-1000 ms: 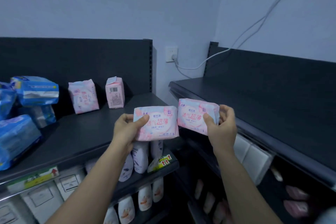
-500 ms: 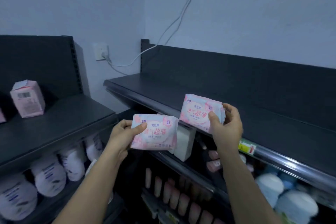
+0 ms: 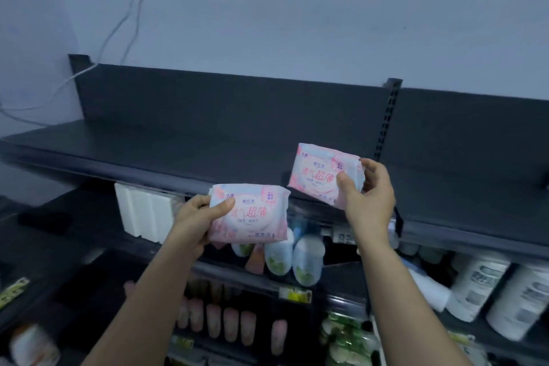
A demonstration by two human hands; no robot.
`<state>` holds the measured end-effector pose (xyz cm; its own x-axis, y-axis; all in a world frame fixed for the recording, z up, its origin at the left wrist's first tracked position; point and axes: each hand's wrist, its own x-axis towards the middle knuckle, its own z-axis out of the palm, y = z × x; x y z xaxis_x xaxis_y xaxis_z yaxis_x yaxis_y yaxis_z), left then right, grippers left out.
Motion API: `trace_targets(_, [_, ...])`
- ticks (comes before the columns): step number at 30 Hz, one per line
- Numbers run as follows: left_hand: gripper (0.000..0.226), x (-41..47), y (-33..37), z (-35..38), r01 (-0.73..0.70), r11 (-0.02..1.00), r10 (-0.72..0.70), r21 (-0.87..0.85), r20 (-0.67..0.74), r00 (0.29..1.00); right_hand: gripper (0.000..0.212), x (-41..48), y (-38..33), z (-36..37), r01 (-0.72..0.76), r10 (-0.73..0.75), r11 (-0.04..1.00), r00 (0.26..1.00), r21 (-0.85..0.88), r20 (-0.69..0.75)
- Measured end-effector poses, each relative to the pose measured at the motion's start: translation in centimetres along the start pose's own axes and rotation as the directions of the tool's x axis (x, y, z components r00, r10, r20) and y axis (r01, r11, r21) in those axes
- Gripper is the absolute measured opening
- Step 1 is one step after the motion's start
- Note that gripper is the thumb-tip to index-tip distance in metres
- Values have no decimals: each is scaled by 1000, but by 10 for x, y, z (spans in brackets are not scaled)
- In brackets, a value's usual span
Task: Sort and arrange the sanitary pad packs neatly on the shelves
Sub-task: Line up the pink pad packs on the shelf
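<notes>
I hold two matching pink-and-white sanitary pad packs with pink lettering. My left hand grips the lower pack by its left end, thumb across the front, in front of the shelf's front edge. My right hand grips the other pack by its right end, raised a little higher, just over the front part of the dark top shelf. The two packs are apart, both with their printed faces toward me.
The dark top shelf runs the whole width, with a black back panel and a slotted upright post. White boxes stand on the shelf below, beside bottles and pouches. White rolls sit lower right. Cables hang on the wall.
My view has swung right, from the left shelf with blue and pink packs to this long dark shelf. Both hands kept their packs; the right pack has risen above the shelf's front.
</notes>
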<state>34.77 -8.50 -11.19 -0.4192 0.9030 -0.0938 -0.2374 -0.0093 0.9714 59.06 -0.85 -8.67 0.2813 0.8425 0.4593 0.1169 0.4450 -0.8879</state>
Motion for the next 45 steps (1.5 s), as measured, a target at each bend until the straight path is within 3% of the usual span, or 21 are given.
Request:
trace_targets(10, [22, -38, -36, 158, 43, 999, -38, -17, 226, 973, 30, 36, 12, -176, -10, -16, 989, 985, -148, -174])
trace_targets(26, [16, -50, -56, 363, 46, 999, -46, 12, 525, 850, 31, 90, 34, -360, -71, -65, 953, 900, -293, -431])
trace_targets(45, [21, -16, -89, 612, 55, 998, -41, -3, 627, 778, 31, 233, 83, -531, -223, 14, 904, 868, -364, -497])
